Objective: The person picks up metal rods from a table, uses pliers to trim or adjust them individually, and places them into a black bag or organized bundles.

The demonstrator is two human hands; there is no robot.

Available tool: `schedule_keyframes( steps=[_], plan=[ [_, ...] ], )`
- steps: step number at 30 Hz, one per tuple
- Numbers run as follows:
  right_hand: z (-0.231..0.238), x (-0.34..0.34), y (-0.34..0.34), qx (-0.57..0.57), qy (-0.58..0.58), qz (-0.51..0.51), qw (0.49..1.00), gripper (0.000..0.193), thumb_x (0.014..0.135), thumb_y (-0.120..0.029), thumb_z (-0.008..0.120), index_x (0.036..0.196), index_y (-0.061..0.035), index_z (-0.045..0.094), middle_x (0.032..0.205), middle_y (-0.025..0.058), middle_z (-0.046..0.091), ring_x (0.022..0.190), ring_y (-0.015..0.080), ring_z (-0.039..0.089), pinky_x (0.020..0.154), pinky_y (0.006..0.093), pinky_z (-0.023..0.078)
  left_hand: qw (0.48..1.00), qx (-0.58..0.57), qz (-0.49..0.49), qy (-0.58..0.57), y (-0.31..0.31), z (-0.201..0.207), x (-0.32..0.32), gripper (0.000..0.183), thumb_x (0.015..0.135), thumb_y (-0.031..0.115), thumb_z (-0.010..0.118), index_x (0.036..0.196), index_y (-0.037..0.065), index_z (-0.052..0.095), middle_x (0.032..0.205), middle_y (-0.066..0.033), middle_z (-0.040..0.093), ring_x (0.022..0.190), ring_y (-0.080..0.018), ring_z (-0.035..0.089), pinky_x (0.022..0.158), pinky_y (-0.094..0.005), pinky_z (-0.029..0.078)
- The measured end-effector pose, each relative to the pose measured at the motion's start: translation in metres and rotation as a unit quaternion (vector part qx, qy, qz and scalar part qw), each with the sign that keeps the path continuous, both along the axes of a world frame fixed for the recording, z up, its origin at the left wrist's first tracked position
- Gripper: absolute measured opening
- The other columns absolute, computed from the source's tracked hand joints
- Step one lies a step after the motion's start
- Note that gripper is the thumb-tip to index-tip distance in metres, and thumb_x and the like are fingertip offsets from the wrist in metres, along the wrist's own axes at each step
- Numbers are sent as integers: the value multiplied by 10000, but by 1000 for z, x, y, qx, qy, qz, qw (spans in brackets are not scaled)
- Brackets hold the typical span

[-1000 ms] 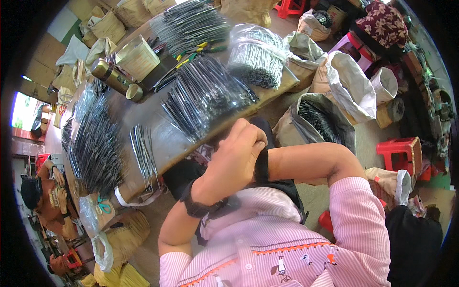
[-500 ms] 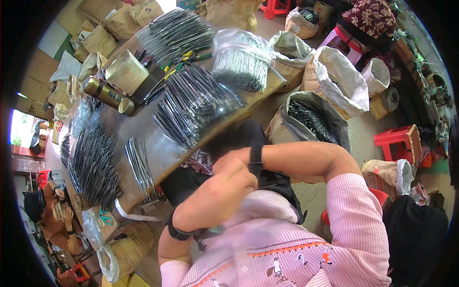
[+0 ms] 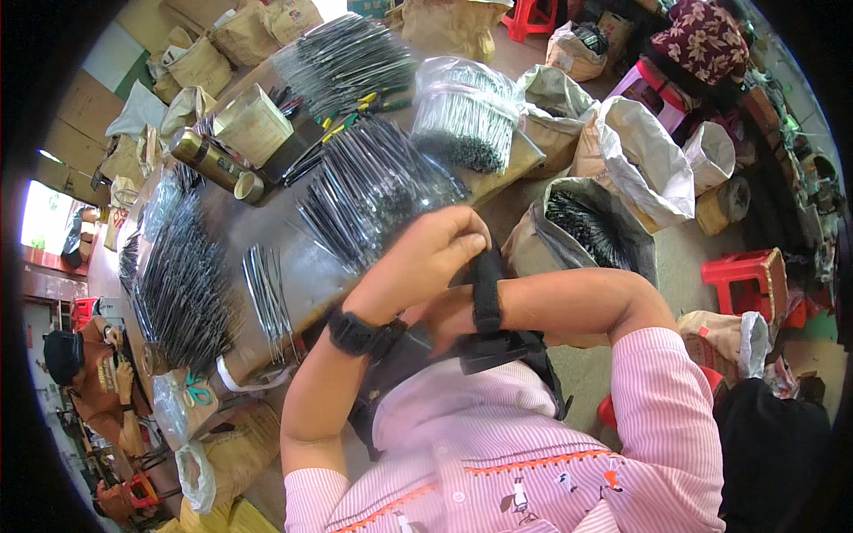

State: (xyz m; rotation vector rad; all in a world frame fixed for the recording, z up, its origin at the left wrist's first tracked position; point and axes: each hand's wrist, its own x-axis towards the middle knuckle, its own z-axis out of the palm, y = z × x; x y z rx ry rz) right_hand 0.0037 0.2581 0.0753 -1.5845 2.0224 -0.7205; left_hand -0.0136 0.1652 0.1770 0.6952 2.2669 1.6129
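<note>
My left hand [image 3: 416,264] wears a black wristwatch [image 3: 359,333], and its fingers pinch the upper end of a black strap [image 3: 486,291] wrapped around my right wrist. My right forearm comes in from the right in a pink striped sleeve. Only a small part of my right hand [image 3: 437,317] shows, tucked under the left hand, so its fingers are hidden. Both hands hover in front of my chest, just off the near edge of the table [image 3: 306,280]. A heap of thin dark metal rods [image 3: 378,182] lies on the table just beyond my left hand.
More rod heaps [image 3: 182,284] cover the table, along with a plastic-wrapped bundle [image 3: 464,115], a box [image 3: 253,124], a metal flask [image 3: 209,160] and yellow-handled pliers [image 3: 351,111]. Open sacks [image 3: 591,226] and red stools [image 3: 746,271] stand on the right. Another person [image 3: 84,364] sits far left.
My left hand dipped toward my chest half a second ago and has come back up onto the strap at the right wrist. The view has tilted slightly.
</note>
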Motion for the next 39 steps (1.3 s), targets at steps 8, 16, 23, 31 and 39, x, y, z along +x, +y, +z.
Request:
schedule_keyframes(
  steps=[8, 16, 23, 31, 39],
  plan=[
    [8, -6, 15, 41, 36, -54, 997, 254, 716, -269, 576, 887, -106, 670, 860, 118, 653, 818, 278, 625, 691, 402, 477, 938, 99, -66, -325, 4, -22, -13, 120, 892, 120, 558, 909, 5, 589, 812, 10, 573, 731, -46, 513, 677, -191, 435],
    [53, -2, 21, 47, -84, -74, 993, 254, 763, -231, 564, 973, -129, 666, 968, 87, 664, 954, 210, 608, 762, 339, 470, 910, 107, -99, -389, 9, -14, -17, 135, 868, 136, 600, 880, 2, 610, 773, 6, 600, 666, -61, 542, 627, -202, 459],
    [17, -5, 28, -3, -305, -22, 952, 311, 750, -160, 646, 1045, -69, 611, 1040, 67, 625, 1003, 150, 553, 860, 273, 425, 904, 122, -130, -389, 12, -25, -16, 139, 844, 110, 617, 914, -9, 621, 836, -12, 628, 735, -71, 566, 679, -217, 466],
    [80, -25, 1, 155, -69, 187, 968, 306, 854, -191, 517, 1089, -1, 568, 1113, 160, 589, 1010, 274, 570, 881, 346, 446, 981, -28, -71, -178, -16, 3, -24, 188, 804, 131, 641, 929, -10, 635, 833, -23, 626, 774, -88, 559, 714, -228, 458],
    [88, -61, 29, -73, -444, -98, 888, 177, 773, -107, 541, 920, -11, 565, 715, 36, 565, 610, 110, 539, 535, 217, 438, 845, 406, 304, -168, -147, -27, -8, 104, 893, 158, 557, 927, 59, 564, 756, -10, 548, 710, -133, 547, 733, -318, 484]
  ],
)
